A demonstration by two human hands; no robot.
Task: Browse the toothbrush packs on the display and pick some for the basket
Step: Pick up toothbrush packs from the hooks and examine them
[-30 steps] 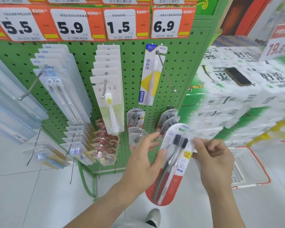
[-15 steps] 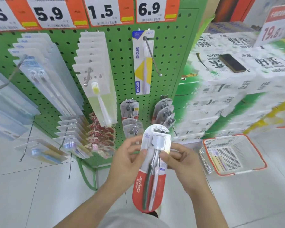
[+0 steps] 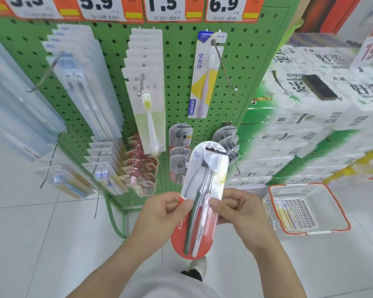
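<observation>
Toothbrush twin-pack with the red rounded bottom and clear blister front [image 3: 199, 203] is now out in front of the person at about waist height, held between both hands, well off the green pegboard display [image 3: 177, 82]. Compared with a second ago it's been flipped and straightened: back then it sat tilted, with the dark brush heads pointing up-right, and half a second ago it was upright with the printed red end showing; now the top leans slightly right and the hands have slid down to its middle. The left hand [image 3: 159, 214] pinches the left edge with thumb on the front and fingers curled behind, and the right hand [image 3: 239, 211] grips the right edge the same way, so both are clamped on the pack. The view has also swung, so the white wire basket with the orange rim [image 3: 306, 208] on the floor to the right is fully visible, with a couple of packs already lying inside. To me this looks like the reading-the-label stage, and if it passes, the pack just needs carrying right and down to the basket.
</observation>
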